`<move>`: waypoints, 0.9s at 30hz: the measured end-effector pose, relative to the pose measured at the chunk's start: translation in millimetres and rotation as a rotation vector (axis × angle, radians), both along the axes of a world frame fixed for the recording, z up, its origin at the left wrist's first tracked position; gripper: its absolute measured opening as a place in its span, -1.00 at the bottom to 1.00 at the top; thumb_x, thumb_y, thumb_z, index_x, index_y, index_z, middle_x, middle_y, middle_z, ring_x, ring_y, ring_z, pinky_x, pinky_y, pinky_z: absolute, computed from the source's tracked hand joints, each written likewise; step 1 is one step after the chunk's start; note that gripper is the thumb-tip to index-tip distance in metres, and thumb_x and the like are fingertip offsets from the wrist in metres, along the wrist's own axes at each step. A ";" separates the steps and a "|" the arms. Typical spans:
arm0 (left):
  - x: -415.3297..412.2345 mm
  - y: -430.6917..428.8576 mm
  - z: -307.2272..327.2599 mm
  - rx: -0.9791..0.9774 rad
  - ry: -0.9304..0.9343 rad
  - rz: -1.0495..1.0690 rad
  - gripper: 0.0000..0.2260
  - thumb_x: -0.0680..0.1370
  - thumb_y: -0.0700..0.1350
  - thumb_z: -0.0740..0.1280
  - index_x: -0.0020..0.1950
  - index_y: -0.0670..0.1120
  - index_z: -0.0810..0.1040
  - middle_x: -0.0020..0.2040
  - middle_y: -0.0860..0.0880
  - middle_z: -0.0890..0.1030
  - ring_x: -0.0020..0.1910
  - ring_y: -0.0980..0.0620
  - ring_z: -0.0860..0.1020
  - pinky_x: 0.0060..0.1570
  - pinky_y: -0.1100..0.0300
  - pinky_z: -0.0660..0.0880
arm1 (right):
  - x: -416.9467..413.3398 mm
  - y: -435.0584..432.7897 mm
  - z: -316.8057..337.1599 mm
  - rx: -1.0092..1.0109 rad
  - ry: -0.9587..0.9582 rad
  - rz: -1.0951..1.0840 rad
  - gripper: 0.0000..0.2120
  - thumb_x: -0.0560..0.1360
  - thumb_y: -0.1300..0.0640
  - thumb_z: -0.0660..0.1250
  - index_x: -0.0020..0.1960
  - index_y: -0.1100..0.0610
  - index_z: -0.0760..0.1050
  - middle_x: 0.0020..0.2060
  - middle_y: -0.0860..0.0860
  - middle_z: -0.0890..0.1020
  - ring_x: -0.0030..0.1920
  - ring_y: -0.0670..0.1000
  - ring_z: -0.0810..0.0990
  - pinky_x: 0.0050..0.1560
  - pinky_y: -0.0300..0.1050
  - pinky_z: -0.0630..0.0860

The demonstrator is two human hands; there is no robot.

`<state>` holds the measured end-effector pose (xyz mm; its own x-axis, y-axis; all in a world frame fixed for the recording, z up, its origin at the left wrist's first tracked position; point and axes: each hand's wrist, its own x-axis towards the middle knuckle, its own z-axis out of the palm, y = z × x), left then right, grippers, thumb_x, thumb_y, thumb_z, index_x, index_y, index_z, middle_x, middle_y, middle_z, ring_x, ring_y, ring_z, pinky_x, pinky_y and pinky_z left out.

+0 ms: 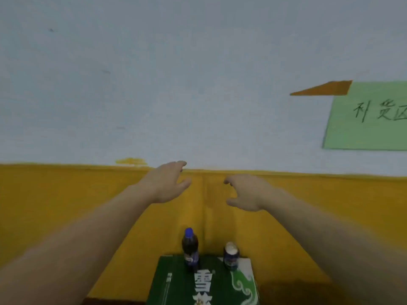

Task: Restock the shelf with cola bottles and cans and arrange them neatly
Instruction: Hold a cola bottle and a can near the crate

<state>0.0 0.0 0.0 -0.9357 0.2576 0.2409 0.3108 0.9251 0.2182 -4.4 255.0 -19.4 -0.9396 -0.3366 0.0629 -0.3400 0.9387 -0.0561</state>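
Head view shows both hands, left hand and right hand, relaxed and holding nothing, raised well above the box. One cola bottle and one can stand upright side by side on it, so I'd guess restocking has barely begun; no shelf in sight.

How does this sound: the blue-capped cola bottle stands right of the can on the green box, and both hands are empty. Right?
Not quite. The head view shows the cola bottle standing left of the can, not right, on the green box. The left hand and right hand are indeed empty.
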 end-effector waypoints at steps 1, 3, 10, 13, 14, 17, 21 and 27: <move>-9.6 1.6 -37.7 0.004 -0.020 0.008 -0.39 0.65 0.22 0.17 0.61 -0.03 0.16 0.51 -0.02 0.39 0.44 -0.05 0.39 0.38 0.00 0.37 | -8.3 -3.4 -36.3 0.023 -0.018 0.002 -0.36 0.60 -0.16 0.30 0.58 0.03 0.19 0.49 0.05 0.38 0.42 0.14 0.42 0.32 0.12 0.47; -34.0 -0.3 -115.0 0.001 -0.062 0.046 -0.30 0.59 0.30 0.24 0.62 -0.02 0.15 0.50 -0.03 0.40 0.42 -0.05 0.41 0.35 0.00 0.42 | -33.2 -6.0 -109.0 0.066 -0.036 -0.006 -0.37 0.60 -0.14 0.31 0.58 0.02 0.19 0.48 0.06 0.38 0.39 0.15 0.44 0.28 0.12 0.50; -74.2 -8.5 -336.1 0.218 -0.115 0.242 -0.02 0.32 0.40 0.48 0.58 -0.01 0.20 0.45 -0.04 0.45 0.34 -0.04 0.47 0.23 0.03 0.50 | -81.0 -6.7 -331.3 0.021 -0.031 -0.055 -0.33 0.54 -0.13 0.37 0.55 -0.07 0.16 0.45 0.08 0.32 0.39 0.17 0.37 0.33 0.11 0.46; -86.0 5.3 -392.7 0.529 -0.171 0.174 -0.28 0.34 0.20 0.58 0.39 0.01 0.39 0.23 0.06 0.57 0.19 0.04 0.55 0.07 0.19 0.49 | -92.8 -11.8 -380.0 0.023 0.030 -0.096 -0.37 0.55 -0.15 0.34 0.54 -0.09 0.19 0.47 0.07 0.27 0.43 0.21 0.28 0.36 0.13 0.44; -88.5 11.1 -408.2 0.619 -0.174 0.161 -0.38 0.35 0.14 0.59 0.31 0.04 0.42 0.16 0.10 0.59 0.16 0.05 0.56 0.06 0.19 0.51 | -95.8 -13.2 -388.7 0.047 0.073 -0.110 -0.41 0.55 -0.14 0.35 0.51 -0.07 0.24 0.45 0.08 0.28 0.40 0.21 0.29 0.34 0.12 0.46; -95.6 25.8 -443.7 0.798 -0.146 0.193 -0.51 0.40 0.01 0.58 0.21 0.11 0.41 0.08 0.14 0.57 0.17 0.06 0.56 0.19 0.09 0.50 | -104.2 -14.0 -399.6 0.098 0.181 -0.122 -0.50 0.54 -0.05 0.38 0.43 -0.03 0.34 0.37 0.07 0.33 0.33 0.18 0.33 0.22 0.05 0.54; -104.8 31.8 -453.8 0.978 -0.143 0.198 -0.54 0.41 -0.10 0.57 0.15 0.15 0.41 0.10 0.13 0.57 0.17 0.07 0.56 0.24 0.04 0.48 | -117.2 -6.6 -392.2 0.069 0.102 -0.084 -0.52 0.47 -0.09 0.46 0.32 -0.05 0.42 0.24 0.01 0.42 0.25 0.13 0.39 0.14 0.02 0.54; -113.7 42.3 -461.6 1.145 -0.082 0.212 -0.57 0.39 -0.13 0.59 0.09 0.15 0.45 0.08 0.04 0.61 0.09 0.09 0.57 0.17 0.04 0.53 | -129.8 -4.0 -389.8 0.092 0.081 -0.073 -0.62 0.39 -0.16 0.50 0.05 -0.03 0.44 -0.03 0.00 0.48 -0.07 0.05 0.53 -0.14 -0.03 0.59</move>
